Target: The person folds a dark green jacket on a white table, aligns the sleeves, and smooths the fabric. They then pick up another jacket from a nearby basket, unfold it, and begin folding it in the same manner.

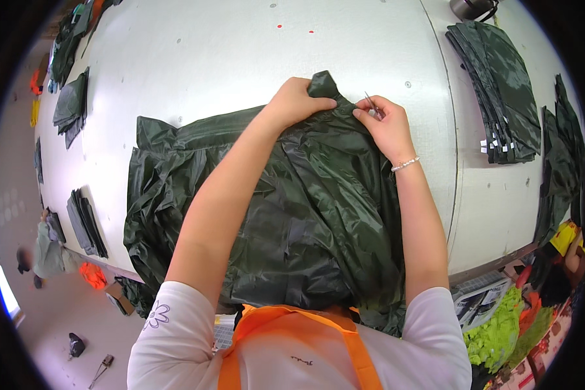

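Note:
A dark green, shiny waterproof garment [286, 221] lies crumpled over the near side of the white table and hangs toward my body. My left hand [296, 104] is closed on its upper edge, thumb pressed on the cloth, with a small flap of fabric standing up beyond the fingers. Just to the right, my right hand [389, 127] holds small metal thread snips [372, 103], blades pointing up and away. Its thumb and index fingertips meet at the garment's edge. Whether they pinch a thread there is too small to tell.
Folded dark green garments [494, 91] with white tags are stacked at the right, near a metal pot [472, 9]. More folded cloth [86, 223] lies along the left edge. Bright yellow-green fabric [497, 331] lies below the table at right. Another person [52, 247] is at far left.

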`<state>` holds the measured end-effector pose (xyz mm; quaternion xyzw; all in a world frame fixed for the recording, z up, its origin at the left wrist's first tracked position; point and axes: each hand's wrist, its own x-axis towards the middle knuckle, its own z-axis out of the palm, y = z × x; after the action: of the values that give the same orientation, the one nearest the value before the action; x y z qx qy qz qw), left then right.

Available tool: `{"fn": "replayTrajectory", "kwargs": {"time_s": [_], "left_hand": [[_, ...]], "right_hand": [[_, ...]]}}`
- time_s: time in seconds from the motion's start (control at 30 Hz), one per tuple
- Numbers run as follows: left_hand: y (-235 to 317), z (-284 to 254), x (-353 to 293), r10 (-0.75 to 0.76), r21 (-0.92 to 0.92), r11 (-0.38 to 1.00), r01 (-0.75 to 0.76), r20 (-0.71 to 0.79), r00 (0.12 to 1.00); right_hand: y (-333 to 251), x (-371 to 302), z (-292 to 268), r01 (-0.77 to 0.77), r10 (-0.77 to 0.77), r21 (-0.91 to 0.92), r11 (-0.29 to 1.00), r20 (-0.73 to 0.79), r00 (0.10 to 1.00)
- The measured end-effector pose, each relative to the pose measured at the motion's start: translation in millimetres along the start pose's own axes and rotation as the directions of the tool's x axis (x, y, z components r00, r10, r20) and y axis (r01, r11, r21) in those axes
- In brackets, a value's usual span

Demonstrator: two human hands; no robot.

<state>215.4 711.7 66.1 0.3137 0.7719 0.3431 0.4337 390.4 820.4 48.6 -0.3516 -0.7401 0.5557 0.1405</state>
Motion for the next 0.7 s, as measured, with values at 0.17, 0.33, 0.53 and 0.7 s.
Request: {"fn": "replayTrajectory", "kwargs": {"time_s": [0.17,0.33,0.53,0.7], "left_hand": [[10.1,-8.2,-17.7,-0.106,-0.357,0.931,0.082,-0.047,0.993],[21.5,-12.3,-30.3,-0.038,-0.354,0.935,0.015,-0.058,0.998],[25.4,-11.7,-38.2,-0.12,-0.467,0.881,0.079,-0.058,0.991],[25.4,-11.6,-43.5,-0.124,-0.558,0.827,0.072,-0.056,0.991]], "right_hand": [[-20.1,6.0,-9.6,0.028,-0.04,0.163,0.986,0.071,0.997],[-42.4,18.1,-4.7,0.116,-0.114,-0.015,0.993,0.099,0.989],[-54.9,16.6,8.8,0.229,-0.232,-0.076,0.97,-0.028,0.972],[-50.4,20.9,9.7,0.195,-0.194,0.006,0.981,-0.058,0.979]]}}
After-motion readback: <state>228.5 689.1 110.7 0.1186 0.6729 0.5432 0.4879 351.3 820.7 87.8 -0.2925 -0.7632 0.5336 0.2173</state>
